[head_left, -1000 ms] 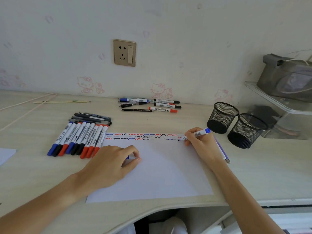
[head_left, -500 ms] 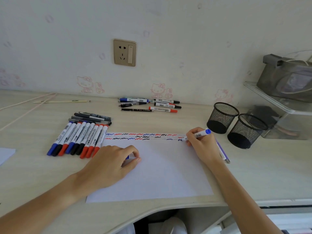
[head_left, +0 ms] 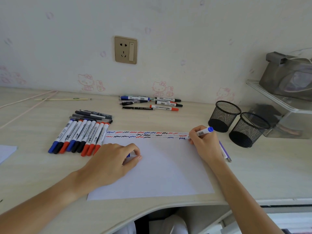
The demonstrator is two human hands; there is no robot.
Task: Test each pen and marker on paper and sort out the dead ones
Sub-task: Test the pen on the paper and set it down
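Note:
A white sheet of paper [head_left: 162,171] lies on the desk, with rows of red, blue and black squiggles along its top edge. My right hand [head_left: 205,144] grips a blue marker [head_left: 201,132], its tip on the paper at the right end of the second row. My left hand [head_left: 111,162] rests on the paper's left side with fingers curled round a blue cap [head_left: 128,155]. A neat row of capped markers [head_left: 79,137] lies left of the paper, several dark pens [head_left: 92,115] behind it. A loose group of pens and markers [head_left: 152,103] lies near the wall.
Two black mesh pen cups [head_left: 223,115] [head_left: 248,130] stand right of the paper. A purple pen [head_left: 225,152] lies under my right wrist. A clear shelf unit [head_left: 283,105] is at the far right. Another sheet's corner [head_left: 6,152] shows at the left.
My right hand has slid rightward along the second row with the blue marker, leaving a fresh blue squiggle. My left hand has stayed in place.

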